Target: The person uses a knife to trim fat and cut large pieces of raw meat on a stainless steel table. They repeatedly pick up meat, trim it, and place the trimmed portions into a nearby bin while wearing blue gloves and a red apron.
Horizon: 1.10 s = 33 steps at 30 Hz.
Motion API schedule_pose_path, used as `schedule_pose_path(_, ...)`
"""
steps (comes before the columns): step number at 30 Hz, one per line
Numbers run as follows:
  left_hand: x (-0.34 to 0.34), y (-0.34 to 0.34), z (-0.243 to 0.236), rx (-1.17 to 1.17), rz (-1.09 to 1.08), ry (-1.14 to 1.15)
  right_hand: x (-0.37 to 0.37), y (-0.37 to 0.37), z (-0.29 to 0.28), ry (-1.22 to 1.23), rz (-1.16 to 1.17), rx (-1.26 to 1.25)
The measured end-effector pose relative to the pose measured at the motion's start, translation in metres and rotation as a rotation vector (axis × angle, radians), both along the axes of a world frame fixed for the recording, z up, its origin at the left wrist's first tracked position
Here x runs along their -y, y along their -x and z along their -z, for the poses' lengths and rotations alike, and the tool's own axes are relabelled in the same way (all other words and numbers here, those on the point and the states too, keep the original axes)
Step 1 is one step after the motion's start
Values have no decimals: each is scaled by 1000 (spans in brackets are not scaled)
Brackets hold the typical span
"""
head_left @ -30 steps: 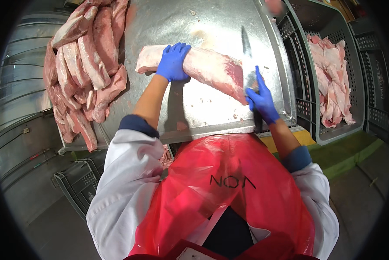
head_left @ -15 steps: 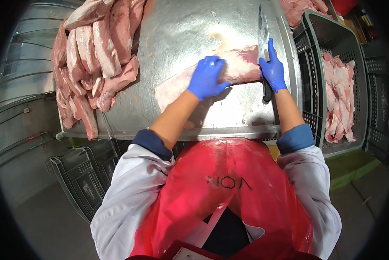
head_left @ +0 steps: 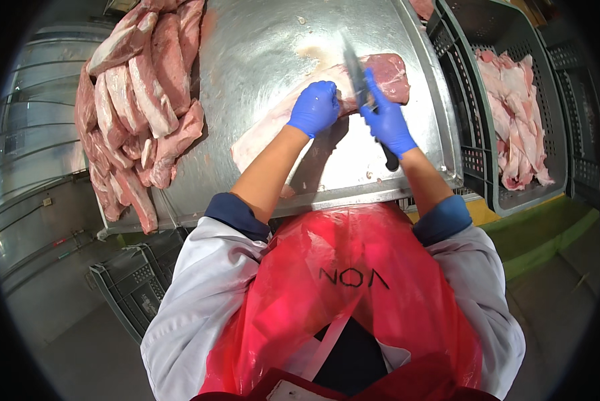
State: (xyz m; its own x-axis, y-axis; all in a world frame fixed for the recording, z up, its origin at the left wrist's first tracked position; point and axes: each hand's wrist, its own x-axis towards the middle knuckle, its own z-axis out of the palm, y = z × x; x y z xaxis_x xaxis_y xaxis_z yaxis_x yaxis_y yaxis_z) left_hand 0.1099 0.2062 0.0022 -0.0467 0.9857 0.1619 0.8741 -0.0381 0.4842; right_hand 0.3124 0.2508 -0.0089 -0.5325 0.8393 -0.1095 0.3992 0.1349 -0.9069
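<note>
A long slab of meat [head_left: 388, 75], pale with fat on the left and bare red at its right end, lies across the metal table. My left hand [head_left: 316, 107], in a blue glove, rests on its middle with the fingers curled closed, gripping the slab near the knife. In my gloved right hand [head_left: 388, 123] is a knife [head_left: 357, 77] with a dark handle. Its blade, slightly blurred, points away and to the left across the slab, beside my left hand. My right index finger stretches along the blade.
A pile of meat strips [head_left: 136, 93] covers the left part of the metal table [head_left: 246, 53]. A grey perforated crate [head_left: 477, 123] stands at the right, with pale trimmings [head_left: 513, 120] in it. Another crate [head_left: 136, 284] sits low at the left, below the table edge.
My right hand has brought the knife leftward from the slab's right end to its middle. My left fingers, spread before, have curled closed. The red end shows more fully, and the view has shifted.
</note>
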Motion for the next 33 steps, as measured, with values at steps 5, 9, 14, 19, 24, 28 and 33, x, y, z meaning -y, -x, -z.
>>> schedule_pose_path(5, 2, -2, -15, 66, -46, 67, 41, -60, -3, 40, -258, 151)
schedule_pose_path(9, 3, 9, -16, 181, -104, 133, 51, -68, 0, 132, -260, -2)
schedule_pose_path(14, -8, 22, -14, 284, -107, 141, -8, 19, -2, 220, -249, -14)
schedule_pose_path(19, 2, 34, -4, 516, -239, 202, 25, -45, -18, 263, -401, 105)
schedule_pose_path(24, -3, 34, -16, 724, -221, 178, -2, 24, -18, 315, -354, 34)
schedule_pose_path(28, -7, 51, -23, 753, -241, 175, 12, 30, -11, 357, -332, -63)
schedule_pose_path(33, -10, 64, -46, 1014, -231, 168, 51, -21, -3, 291, -439, 3)
